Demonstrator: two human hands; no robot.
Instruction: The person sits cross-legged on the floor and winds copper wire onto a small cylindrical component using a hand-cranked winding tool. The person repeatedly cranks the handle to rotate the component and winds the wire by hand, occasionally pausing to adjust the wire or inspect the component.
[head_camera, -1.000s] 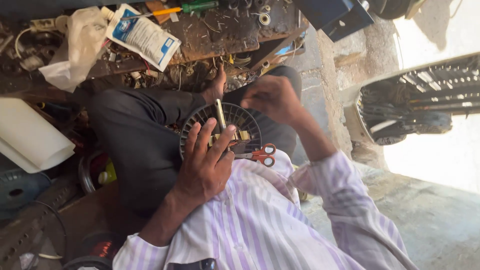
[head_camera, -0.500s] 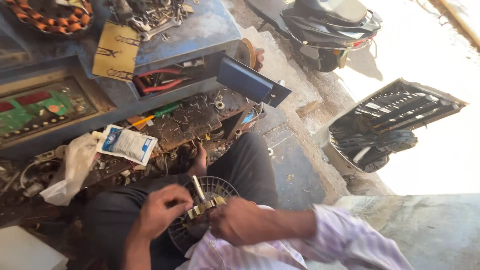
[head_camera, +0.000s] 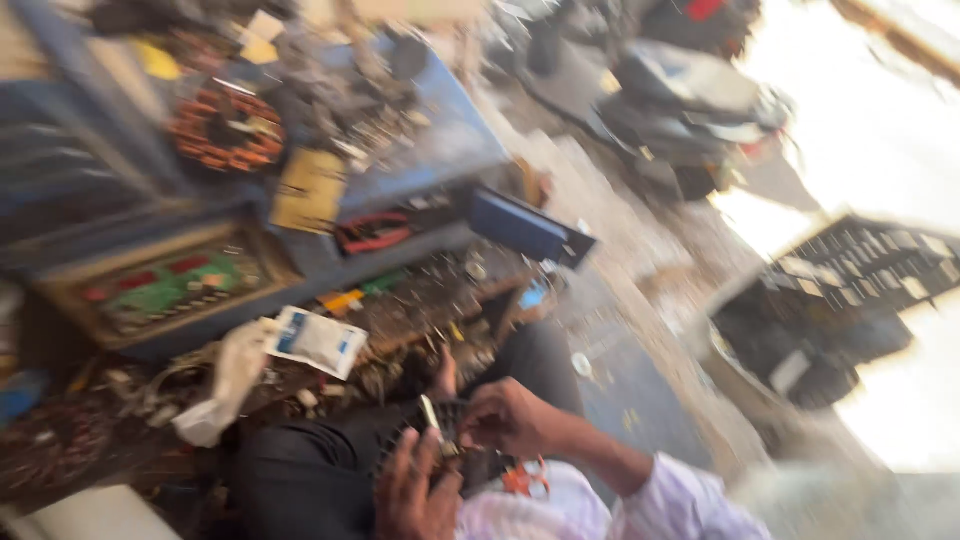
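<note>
Down on the person's lap, the left hand (head_camera: 415, 490) holds a round dark grille (head_camera: 425, 440). The right hand (head_camera: 505, 418) pinches a small metal tool (head_camera: 430, 412) over it. Everything looks blurry.

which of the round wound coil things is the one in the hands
The dark round stator on the lap, held between the left hand and right hand. The orange-wound stator lies untouched on the blue bench.
</note>
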